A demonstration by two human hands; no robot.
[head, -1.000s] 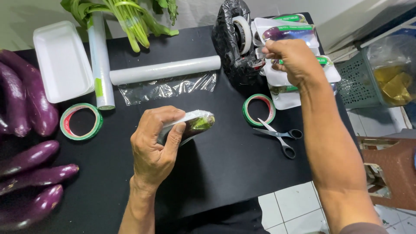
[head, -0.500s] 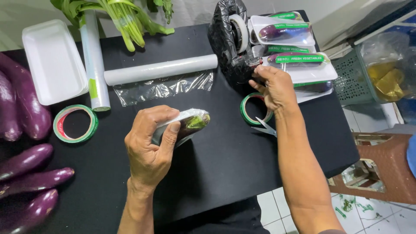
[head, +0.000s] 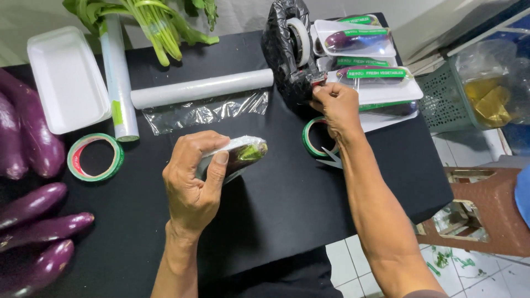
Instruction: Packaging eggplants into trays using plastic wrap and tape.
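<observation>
The left hand [head: 193,182] is closest. Its fingers are wrapped around a wrapped tray [head: 234,157] with an eggplant inside, held on its edge just above the black table [head: 276,204]. Beside it, three loose purple eggplants [head: 33,232] lie at the table's left side. A bit farther, the right hand [head: 337,107] pinches what looks like the end of tape at the tape dispenser [head: 295,49]; the strip is too small to see well. A green tape ring [head: 316,138] lies under that wrist. Farther back are a roll of clear wrap [head: 201,88], a white foam tray [head: 66,77], and finished packs [head: 364,60].
</observation>
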